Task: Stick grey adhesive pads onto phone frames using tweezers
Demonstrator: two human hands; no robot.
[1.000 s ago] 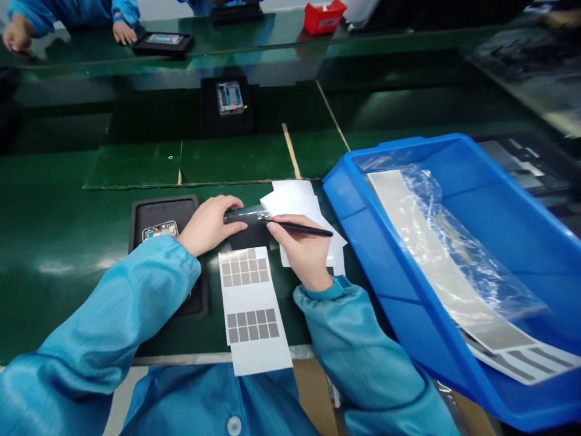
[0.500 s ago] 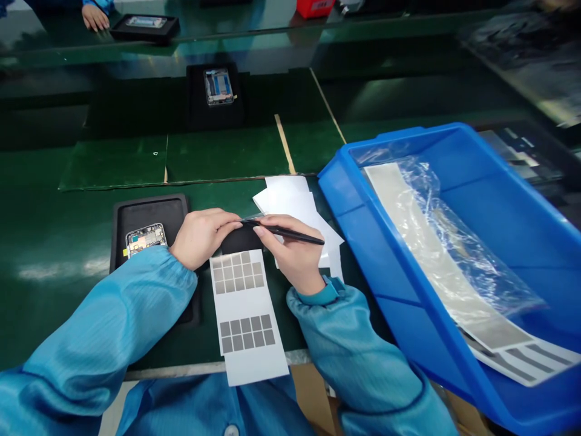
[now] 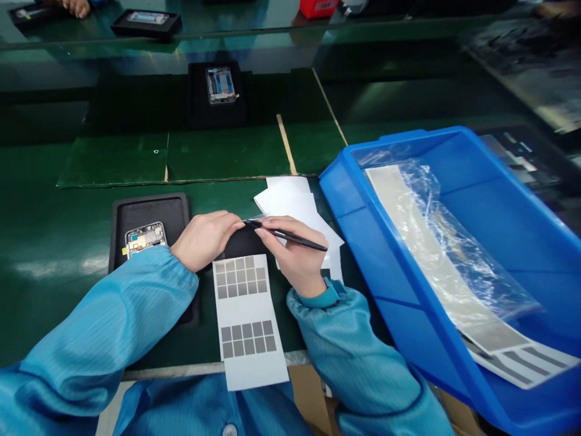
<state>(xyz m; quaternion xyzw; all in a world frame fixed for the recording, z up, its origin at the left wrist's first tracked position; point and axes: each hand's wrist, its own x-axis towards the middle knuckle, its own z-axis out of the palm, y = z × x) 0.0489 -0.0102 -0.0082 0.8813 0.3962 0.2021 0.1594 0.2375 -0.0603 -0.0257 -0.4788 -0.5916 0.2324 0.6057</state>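
Note:
In my right hand (image 3: 297, 254) is a pair of black tweezers (image 3: 303, 241), its tips pointing left. My left hand (image 3: 204, 239) pinches at those tips; a thin clear edge shows there, but the piece between the fingers is too small to make out. Just below lies a white sheet of grey rectangular stickers (image 3: 247, 309), in two blocks, overhanging the table's front edge. To the left, a black tray (image 3: 149, 208) bears an opened phone (image 3: 144, 236) with its circuit board exposed, partly covered by my left sleeve.
At right stands a large blue bin (image 3: 363, 206) with sticker sheets and plastic wrap (image 3: 472, 254) inside. White papers (image 3: 295, 203) lie beside it. Farther back, another phone (image 3: 221, 85) rests on a black tray. A co-worker's hand (image 3: 77, 7) shows at top left.
The sticker sheet sits slightly lower and its upper part has shifted right. My hands hold nearly the same pose. The co-worker's hand has moved left, where another black tray now shows.

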